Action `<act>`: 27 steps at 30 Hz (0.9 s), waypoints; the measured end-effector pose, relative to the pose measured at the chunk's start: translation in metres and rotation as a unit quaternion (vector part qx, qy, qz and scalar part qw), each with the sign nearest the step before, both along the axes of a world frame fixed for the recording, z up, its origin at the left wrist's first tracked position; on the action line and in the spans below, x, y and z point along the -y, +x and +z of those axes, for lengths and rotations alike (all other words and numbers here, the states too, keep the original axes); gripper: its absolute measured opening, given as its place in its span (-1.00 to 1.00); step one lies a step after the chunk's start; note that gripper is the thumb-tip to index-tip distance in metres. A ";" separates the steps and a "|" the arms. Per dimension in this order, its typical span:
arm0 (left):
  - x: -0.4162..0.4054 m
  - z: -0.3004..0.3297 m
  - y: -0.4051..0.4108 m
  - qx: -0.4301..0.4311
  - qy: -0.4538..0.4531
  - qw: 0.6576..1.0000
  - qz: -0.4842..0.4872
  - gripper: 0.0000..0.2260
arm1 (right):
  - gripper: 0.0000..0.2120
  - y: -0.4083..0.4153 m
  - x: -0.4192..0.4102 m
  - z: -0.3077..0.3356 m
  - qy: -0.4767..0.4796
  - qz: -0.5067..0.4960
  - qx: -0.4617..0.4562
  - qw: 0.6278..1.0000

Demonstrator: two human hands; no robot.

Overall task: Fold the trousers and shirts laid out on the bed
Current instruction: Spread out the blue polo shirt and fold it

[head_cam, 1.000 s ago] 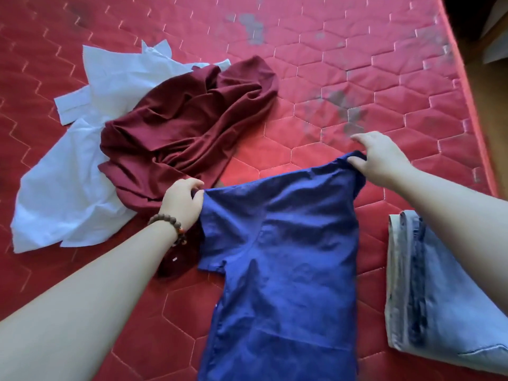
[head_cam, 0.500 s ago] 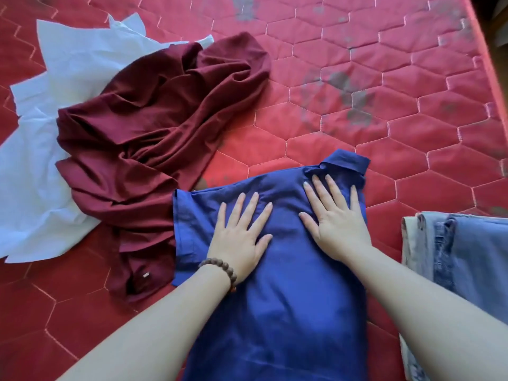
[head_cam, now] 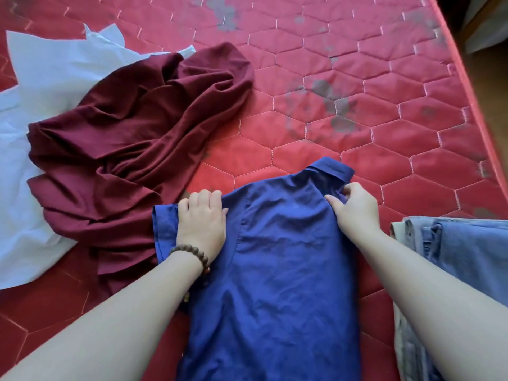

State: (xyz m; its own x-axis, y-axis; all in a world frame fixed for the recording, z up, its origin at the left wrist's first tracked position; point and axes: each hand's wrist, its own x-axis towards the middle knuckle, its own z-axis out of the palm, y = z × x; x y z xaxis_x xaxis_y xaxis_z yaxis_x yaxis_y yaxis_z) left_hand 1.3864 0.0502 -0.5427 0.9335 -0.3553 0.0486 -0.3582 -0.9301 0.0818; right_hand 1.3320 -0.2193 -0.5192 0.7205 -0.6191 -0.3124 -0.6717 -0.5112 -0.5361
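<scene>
Left hand (head_cam: 202,220) curls its fingers over the blue shirt (head_cam: 277,270) sleeve edge while right hand (head_cam: 354,207) pinches the fabric below the collar

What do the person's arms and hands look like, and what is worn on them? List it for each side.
Left hand: bare, no glove or ring visible, with a bracelet of round dark brown wooden beads around the wrist. The forearm is bare, with no sleeve in view.

Right hand: bare, with no glove, ring, watch or bracelet visible. Its forearm is also bare, with no sleeve in view.
</scene>
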 end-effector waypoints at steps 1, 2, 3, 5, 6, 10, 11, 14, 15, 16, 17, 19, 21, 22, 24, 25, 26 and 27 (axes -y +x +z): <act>0.001 0.000 0.000 0.006 0.006 1.000 -0.009 -0.82 | -0.85 0.002 -0.002 -0.001 -0.012 0.011 0.007 1.000; 0.002 0.001 0.001 0.003 0.011 1.000 -0.017 -0.88 | -0.89 0.005 -0.002 -0.002 -0.028 0.014 0.017 0.999; 0.004 0.002 0.003 -0.004 0.015 1.000 -0.024 -0.91 | -0.90 0.008 -0.001 -0.001 -0.041 0.011 0.032 0.999; 0.008 0.003 0.013 -0.015 0.012 1.000 -0.020 -0.99 | -0.90 0.016 0.005 0.004 -0.068 0.007 0.058 0.996; 0.012 0.006 0.021 -0.021 0.013 1.000 -0.006 -0.94 | -0.91 0.021 0.010 0.007 -0.081 0.010 0.058 0.995; 0.033 0.016 0.036 -0.029 0.025 0.998 0.042 -0.56 | -0.74 0.031 0.013 0.016 -0.170 0.026 0.054 0.984; 0.038 0.019 0.029 -0.032 0.024 0.999 0.031 -0.47 | -0.70 0.025 0.004 0.017 -0.203 0.041 0.081 0.975; 0.052 0.018 -0.024 -0.046 0.033 0.996 -0.074 -0.38 | -0.62 -0.015 -0.047 0.009 -0.246 0.159 0.129 0.947; 0.055 0.014 -0.046 -0.063 0.040 0.991 -0.113 -0.39 | -0.60 -0.032 -0.067 0.002 -0.248 0.203 0.121 0.940; 0.055 0.008 -0.066 -0.083 0.054 0.984 -0.146 -0.41 | -0.58 -0.047 -0.084 -0.007 -0.252 0.244 0.103 0.931; 0.053 0.002 -0.082 -0.105 0.066 0.978 -0.168 -0.43 | -0.57 -0.061 -0.097 -0.014 -0.256 0.275 0.079 0.923; 0.046 -0.008 -0.096 -0.121 0.065 0.974 -0.178 -0.45 | -0.51 -0.081 -0.109 -0.024 -0.259 0.293 0.034 0.920; 0.033 -0.009 -0.094 -0.116 0.058 0.978 -0.165 -0.38 | -0.49 -0.092 -0.103 -0.029 -0.259 0.277 0.021 0.925; 0.025 -0.008 -0.091 -0.119 0.062 0.978 -0.160 -0.35 | -0.49 -0.097 -0.098 -0.031 -0.259 0.271 0.018 0.927; 0.007 -0.009 -0.084 -0.128 0.084 0.979 -0.137 -0.33 | -0.47 -0.107 -0.089 -0.031 -0.263 0.260 0.006 0.929; 0.000 -0.009 -0.082 -0.128 0.094 0.980 -0.117 -0.33 | -0.46 -0.112 -0.086 -0.030 -0.268 0.251 -0.003 0.930; -0.005 -0.008 -0.083 -0.126 0.099 0.982 -0.096 -0.34 | -0.45 -0.117 -0.084 -0.028 -0.276 0.239 -0.011 0.931; -0.006 -0.005 -0.087 -0.118 0.098 0.985 -0.083 -0.35 | -0.45 -0.123 -0.086 -0.026 -0.281 0.227 -0.014 0.933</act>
State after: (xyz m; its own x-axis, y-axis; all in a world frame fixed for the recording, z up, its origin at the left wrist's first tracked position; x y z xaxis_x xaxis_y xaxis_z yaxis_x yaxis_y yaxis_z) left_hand 1.2993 0.0565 -0.5478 0.8392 -0.4842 -0.2477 -0.4986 -0.8668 0.0051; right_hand 1.2085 -0.1337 -0.5451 0.9446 -0.3240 -0.0533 -0.3276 -0.9411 -0.0843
